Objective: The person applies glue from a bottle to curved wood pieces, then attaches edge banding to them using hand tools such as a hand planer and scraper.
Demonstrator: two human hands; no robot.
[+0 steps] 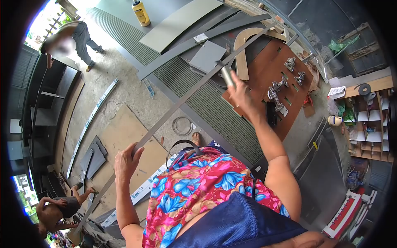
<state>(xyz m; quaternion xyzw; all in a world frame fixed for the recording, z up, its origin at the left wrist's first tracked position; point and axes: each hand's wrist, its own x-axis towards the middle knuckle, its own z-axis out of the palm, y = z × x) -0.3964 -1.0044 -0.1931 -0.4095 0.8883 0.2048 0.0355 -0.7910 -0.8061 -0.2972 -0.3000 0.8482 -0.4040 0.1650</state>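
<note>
My left hand (127, 162) is closed around a long, narrow grey strip (173, 108), which runs diagonally from the lower left to the upper right. My right hand (243, 98) grips a small tool (227, 77) with a pale, flat body and a dark tip; its exact kind cannot be made out. The dark tip is at or very close to the strip. Beneath the strip's far part lie a small grey panel (208, 56) and a curved tan piece (241, 62). A brown board (264, 62) beside my right hand carries several metal hinges (276, 91).
A yellow bottle (141, 14) stands on a panel at the top. One person (68, 39) stands at the upper left; another (58, 208) is low at the lower left. A coil of wire (182, 126) lies on the floor. Shelves (372, 120) stand at right.
</note>
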